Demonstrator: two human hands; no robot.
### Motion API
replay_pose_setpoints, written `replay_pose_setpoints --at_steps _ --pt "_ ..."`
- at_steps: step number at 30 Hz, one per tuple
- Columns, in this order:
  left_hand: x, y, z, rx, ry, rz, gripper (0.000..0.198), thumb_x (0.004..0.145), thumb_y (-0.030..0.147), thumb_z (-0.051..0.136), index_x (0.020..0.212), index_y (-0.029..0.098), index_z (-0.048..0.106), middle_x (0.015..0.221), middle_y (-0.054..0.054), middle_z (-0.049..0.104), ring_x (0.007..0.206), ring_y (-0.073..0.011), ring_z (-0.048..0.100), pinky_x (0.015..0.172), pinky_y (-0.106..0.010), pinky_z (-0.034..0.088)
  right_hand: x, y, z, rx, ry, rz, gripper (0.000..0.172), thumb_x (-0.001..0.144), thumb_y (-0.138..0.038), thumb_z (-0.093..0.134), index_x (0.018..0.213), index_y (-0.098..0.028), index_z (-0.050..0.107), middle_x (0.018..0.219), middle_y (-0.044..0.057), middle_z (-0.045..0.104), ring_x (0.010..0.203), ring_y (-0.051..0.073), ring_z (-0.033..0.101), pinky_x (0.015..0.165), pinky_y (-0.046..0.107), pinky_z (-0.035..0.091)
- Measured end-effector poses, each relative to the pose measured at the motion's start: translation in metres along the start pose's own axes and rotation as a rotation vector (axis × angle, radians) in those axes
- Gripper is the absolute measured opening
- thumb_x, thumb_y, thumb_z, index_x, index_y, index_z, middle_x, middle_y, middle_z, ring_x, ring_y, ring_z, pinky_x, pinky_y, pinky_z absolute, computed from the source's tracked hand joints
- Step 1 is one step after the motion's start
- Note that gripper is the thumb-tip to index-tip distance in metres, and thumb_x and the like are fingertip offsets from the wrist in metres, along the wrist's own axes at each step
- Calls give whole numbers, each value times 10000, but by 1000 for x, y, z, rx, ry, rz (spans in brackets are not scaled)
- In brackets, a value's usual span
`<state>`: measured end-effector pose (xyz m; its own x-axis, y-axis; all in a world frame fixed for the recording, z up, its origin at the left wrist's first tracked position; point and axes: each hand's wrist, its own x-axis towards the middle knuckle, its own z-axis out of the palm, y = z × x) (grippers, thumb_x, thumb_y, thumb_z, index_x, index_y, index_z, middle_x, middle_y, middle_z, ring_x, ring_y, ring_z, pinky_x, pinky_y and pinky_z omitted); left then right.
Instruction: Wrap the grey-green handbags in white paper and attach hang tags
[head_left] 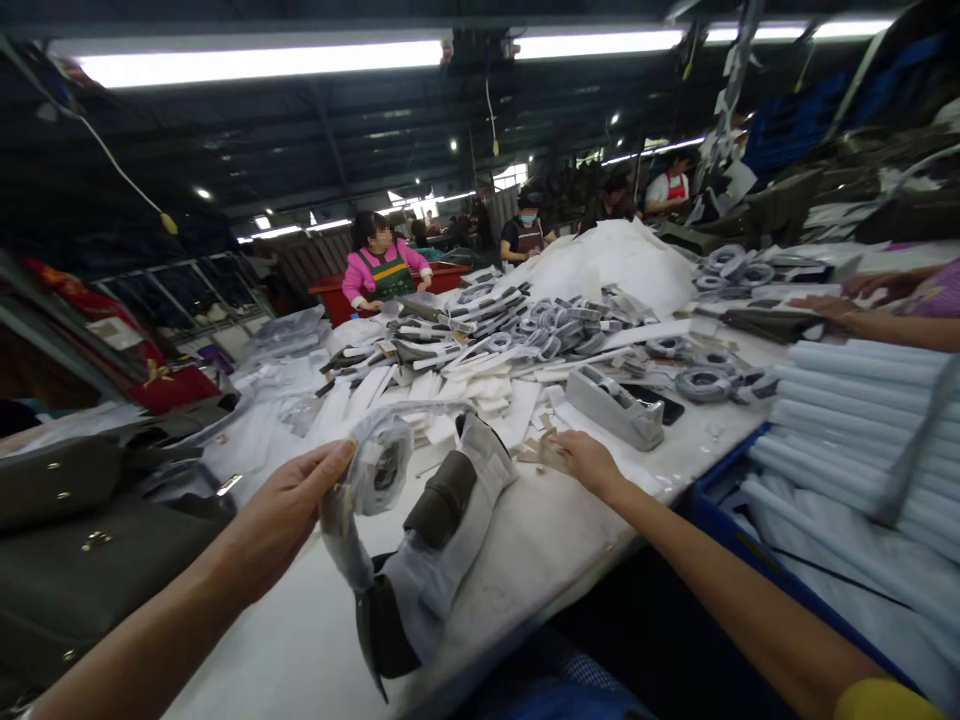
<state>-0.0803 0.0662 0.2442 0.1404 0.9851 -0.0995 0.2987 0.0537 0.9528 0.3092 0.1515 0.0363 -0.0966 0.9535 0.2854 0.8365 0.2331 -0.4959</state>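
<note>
My left hand pinches the upper left side of a curved, plastic-wrapped strap. A rolled ring in clear wrap hangs at its top, and an olive piece with white wrapping forms its right side, low over the white table. Farther right, my right hand has its fingers closed on a small piece of clear film. Just beyond that hand stands a grey tape dispenser, with a dark phone beside it.
Wrapped straps and rings are heaped across the table behind white strips. Olive bags lie at left. A blue crate holds pale rolls at right. Another person's hands show at far right; people work beyond.
</note>
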Motion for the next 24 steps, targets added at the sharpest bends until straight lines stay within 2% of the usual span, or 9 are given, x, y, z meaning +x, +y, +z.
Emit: replay_pose_setpoints --at_steps 3,6,8,10,13,16,18,21,24 --pt "2 5 2 48 25 45 486 842 643 631 1007 194 723 896 -46 741 786 -207 646 737 -268 511 13 15 9 -50 -37 -58 511 861 -27 485 1304 -223 647 1386 109 608 1251 260 543 1035 373 432" --pt "-3 7 7 81 12 44 484 836 644 637 1017 204 724 883 -41 733 810 -215 633 739 -268 499 30 12 12 -50 -84 -135 445 849 -30 530 1224 -206 695 1423 141 568 1296 287 507 1068 423 400" --pt "-9 6 9 103 9 44 478 833 636 643 1044 214 720 871 -31 724 812 -217 619 733 -267 488 41 8 10 -21 -125 -190 257 818 -72 630 999 -196 764 1369 139 609 1297 298 508 1092 432 370" --pt "-14 3 11 136 4 39 466 840 631 637 1043 219 718 844 -18 705 783 -205 594 713 -260 469 47 3 5 26 -164 -226 94 790 -121 696 820 -188 755 1223 129 692 1235 290 560 1083 417 373" --pt "-20 -1 11 179 -5 23 460 866 635 602 1007 213 716 820 -6 670 799 -199 569 735 -259 448 42 -14 -6 124 -177 -211 118 873 -217 619 857 -177 729 973 111 749 1024 259 662 961 385 456" --pt "-23 -3 12 182 5 20 465 884 640 569 986 208 709 840 -9 660 832 -204 564 763 -267 441 18 -49 -19 252 -203 -199 270 971 -317 459 1001 -177 687 885 72 753 815 199 703 777 309 519" --pt "-23 -2 15 192 29 41 460 877 638 577 929 200 708 820 -8 648 800 -196 552 741 -265 437 -3 -83 -29 426 -290 -197 306 978 -386 443 1028 -183 668 870 48 752 717 166 703 680 267 527" --pt "-24 1 21 210 32 78 447 870 620 594 829 184 689 769 -1 619 739 -173 523 693 -252 419 -31 -138 -42 749 -476 -83 318 911 -479 560 942 -184 677 798 38 744 625 156 683 589 252 509" --pt "-27 5 28 191 -14 106 405 886 567 594 858 175 692 775 2 619 707 -150 510 661 -238 405 -42 -181 -48 831 -566 37 341 843 -519 643 846 -179 676 708 34 731 536 141 644 462 224 433"
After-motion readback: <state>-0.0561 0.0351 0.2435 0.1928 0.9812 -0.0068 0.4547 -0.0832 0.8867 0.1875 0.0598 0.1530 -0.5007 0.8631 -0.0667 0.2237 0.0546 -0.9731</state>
